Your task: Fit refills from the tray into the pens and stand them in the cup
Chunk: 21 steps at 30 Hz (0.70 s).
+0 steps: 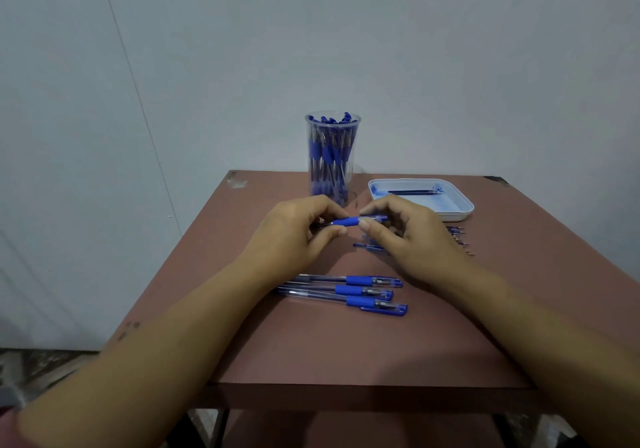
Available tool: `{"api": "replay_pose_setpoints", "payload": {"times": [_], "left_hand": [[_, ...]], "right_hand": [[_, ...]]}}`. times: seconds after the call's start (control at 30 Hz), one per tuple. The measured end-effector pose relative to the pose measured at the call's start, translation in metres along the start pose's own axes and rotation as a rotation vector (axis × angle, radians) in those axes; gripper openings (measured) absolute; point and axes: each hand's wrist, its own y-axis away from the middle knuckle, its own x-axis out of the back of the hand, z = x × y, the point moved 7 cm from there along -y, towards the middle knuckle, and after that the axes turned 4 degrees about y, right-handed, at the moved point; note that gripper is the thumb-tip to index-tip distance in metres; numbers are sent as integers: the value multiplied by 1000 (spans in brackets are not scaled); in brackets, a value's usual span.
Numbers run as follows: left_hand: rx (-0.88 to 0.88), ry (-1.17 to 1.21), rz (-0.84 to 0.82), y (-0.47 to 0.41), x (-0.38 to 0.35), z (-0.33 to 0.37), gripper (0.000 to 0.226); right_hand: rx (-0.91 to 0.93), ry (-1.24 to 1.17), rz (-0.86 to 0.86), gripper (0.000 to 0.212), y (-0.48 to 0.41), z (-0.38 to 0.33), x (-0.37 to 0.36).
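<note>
Clear glossy plastic cup [332, 156] catching light, smooth white plastic tray [464, 210] showing blue stains, pens [346, 290] showing clear plastic barrels and matt blue grips, matt brown table top [346, 343] wearing pale at its far corners.

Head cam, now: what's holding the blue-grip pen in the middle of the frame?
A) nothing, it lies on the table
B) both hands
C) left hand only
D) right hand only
B: the left hand and the right hand each pinch one side of the pen between thumb and fingers, holding it level in front of the cup.
</note>
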Motion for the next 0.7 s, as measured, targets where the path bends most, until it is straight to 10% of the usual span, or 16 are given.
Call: {"api": "replay_pose_setpoints", "payload": {"times": [0.13,0.43,0.7], "left_hand": [[-20,-16,9,-3,0,-1,33],[4,-270,58,-69,44,-38,68],[62,-39,12,-104,32,-63,65]], "right_hand": [[-183,-390,31,11,-7,12,7],[-106,-270,390,16,-68,-1,88],[-81,-111,409,29,-125,-4,111]]}}
